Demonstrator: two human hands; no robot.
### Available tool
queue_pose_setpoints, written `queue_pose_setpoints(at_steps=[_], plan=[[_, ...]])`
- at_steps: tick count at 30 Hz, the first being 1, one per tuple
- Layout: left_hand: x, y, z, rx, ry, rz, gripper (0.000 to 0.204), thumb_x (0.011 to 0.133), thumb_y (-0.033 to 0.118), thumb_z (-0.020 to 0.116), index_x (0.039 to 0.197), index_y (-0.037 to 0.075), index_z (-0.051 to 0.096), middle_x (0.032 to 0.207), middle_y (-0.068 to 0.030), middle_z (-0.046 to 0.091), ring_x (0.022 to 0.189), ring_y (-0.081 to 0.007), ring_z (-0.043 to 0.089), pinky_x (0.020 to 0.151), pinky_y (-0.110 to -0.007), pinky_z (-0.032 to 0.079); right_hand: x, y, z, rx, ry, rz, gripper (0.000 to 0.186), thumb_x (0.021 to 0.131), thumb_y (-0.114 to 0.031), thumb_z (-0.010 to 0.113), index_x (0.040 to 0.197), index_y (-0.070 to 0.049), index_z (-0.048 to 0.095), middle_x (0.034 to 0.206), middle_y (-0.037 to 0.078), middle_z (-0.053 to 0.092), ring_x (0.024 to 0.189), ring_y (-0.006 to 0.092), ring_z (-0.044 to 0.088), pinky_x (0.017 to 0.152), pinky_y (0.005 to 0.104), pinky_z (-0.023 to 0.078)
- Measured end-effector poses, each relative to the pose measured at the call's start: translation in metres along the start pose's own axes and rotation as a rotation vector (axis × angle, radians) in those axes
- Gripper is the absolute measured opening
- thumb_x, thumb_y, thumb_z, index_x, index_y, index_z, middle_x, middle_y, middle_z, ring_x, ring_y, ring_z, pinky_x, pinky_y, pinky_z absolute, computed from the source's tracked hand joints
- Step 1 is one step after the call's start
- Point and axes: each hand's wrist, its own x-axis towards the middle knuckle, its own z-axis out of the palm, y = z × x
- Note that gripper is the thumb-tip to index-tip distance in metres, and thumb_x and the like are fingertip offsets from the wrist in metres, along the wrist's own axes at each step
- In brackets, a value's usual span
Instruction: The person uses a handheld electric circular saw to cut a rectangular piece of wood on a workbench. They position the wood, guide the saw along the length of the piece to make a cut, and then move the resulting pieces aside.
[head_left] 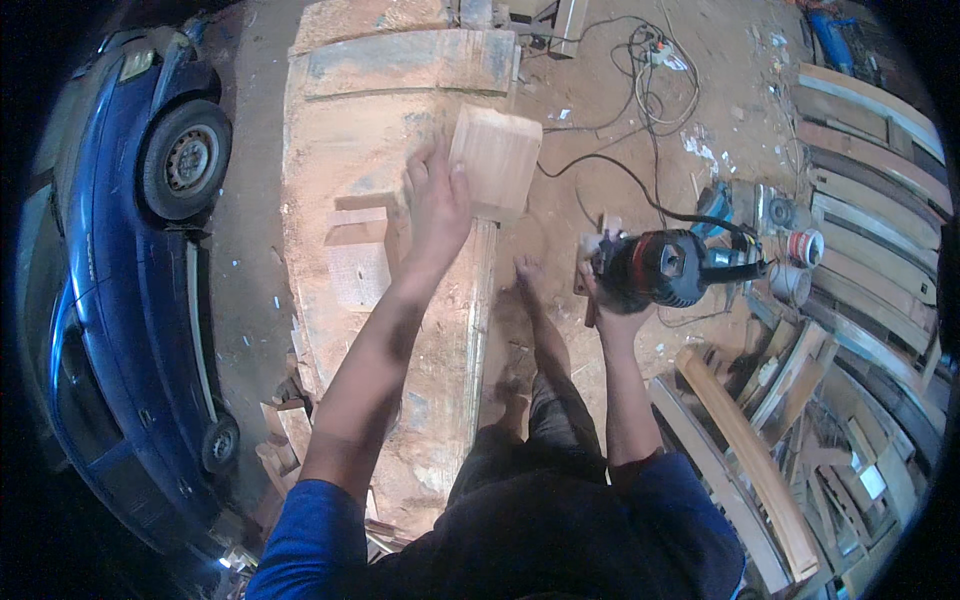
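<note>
My left hand [436, 198] lies at the left side of a pale wooden block [498, 165], its thumb against the block's edge and its fingers apart. That block rests at the right edge of the wooden workbench [450, 330] and sticks out past it. Closer to me, left of my forearm, a second wooden block [358, 268] stands on the bench. To the right of the bench, my right hand [618, 312] is closed around a black-and-red corded power tool [655, 268], whose working end I cannot make out.
A black cord [625, 165] runs from the tool toward tangled cables [648, 85] on the dirt floor. Stacked boards [870, 190] and loose offcuts [790, 400] lie along the right. A paint bucket [803, 248] stands near the tool. A blue car [110, 300] is parked at left.
</note>
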Motion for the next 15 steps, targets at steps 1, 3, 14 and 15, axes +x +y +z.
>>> queue_pose_setpoints(at_steps=[1,3,14,15], plan=[[0.002,0.004,0.007,0.072,0.094,0.079,0.061,0.102,0.032,0.06,0.154,0.005,0.043,0.148,-0.028,0.044,0.135,-0.0444,0.043,0.113,-0.051,0.036,-0.001,0.001,0.003,-0.064,0.0,0.042,0.077,0.078,-0.021,0.09,0.14,0.001,0.051,0.139,0.013,0.059,0.128,0.0255,0.059,0.114,0.043,0.043],[0.007,0.013,0.015,0.221,0.211,0.144,0.063,0.1,0.036,0.063,0.154,0.009,0.046,0.15,-0.0264,0.04,0.137,-0.0442,0.038,0.113,-0.051,0.033,0.0,0.008,0.01,-0.535,-0.176,-0.125,0.077,0.086,-0.034,0.084,0.145,-0.001,0.048,0.144,0.014,0.057,0.136,0.0266,0.053,0.12,0.0447,0.036],[-0.006,0.007,0.024,0.09,0.092,0.142,0.066,0.1,0.035,0.063,0.157,0.011,0.042,0.13,-0.0257,0.048,0.118,-0.0408,0.046,0.106,-0.05,0.036,-0.003,0.059,0.057,-0.011,-0.487,0.282,0.064,0.099,-0.029,0.069,0.153,-0.013,0.037,0.155,0.012,0.041,0.142,0.0314,0.044,0.114,0.0482,0.043],[-0.009,0.004,0.02,0.09,0.067,0.135,0.066,0.1,0.035,0.064,0.158,0.012,0.042,0.13,-0.0241,0.047,0.118,-0.0399,0.046,0.105,-0.05,0.036,-0.005,0.055,0.056,-0.328,-0.427,0.015,0.063,0.1,-0.031,0.068,0.152,-0.013,0.037,0.156,0.012,0.041,0.142,0.0315,0.043,0.114,0.0486,0.044]])
